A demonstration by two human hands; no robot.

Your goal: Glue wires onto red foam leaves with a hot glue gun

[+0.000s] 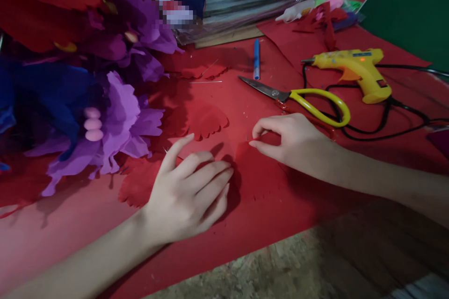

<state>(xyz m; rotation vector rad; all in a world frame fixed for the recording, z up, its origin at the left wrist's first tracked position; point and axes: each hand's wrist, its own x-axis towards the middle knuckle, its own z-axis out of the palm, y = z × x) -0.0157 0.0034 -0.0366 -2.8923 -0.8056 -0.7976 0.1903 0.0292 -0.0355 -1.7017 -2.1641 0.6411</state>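
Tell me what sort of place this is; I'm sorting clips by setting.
Probably a home or small-workshop craft table for making paper flowers. A yellow glue gun and scissors lie on red paper, purple paper flowers are piled at the side, and both hands rest on red paper petals.

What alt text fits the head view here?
Two bare hands press on red paper sheet: left hand flat, right hand pinching a red petal piece. Yellow-handled scissors, a glue gun and purple paper flowers lie around.

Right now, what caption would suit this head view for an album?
Two hands, left hand flat and right hand pinching, work a red petal beside scissors and glue gun.
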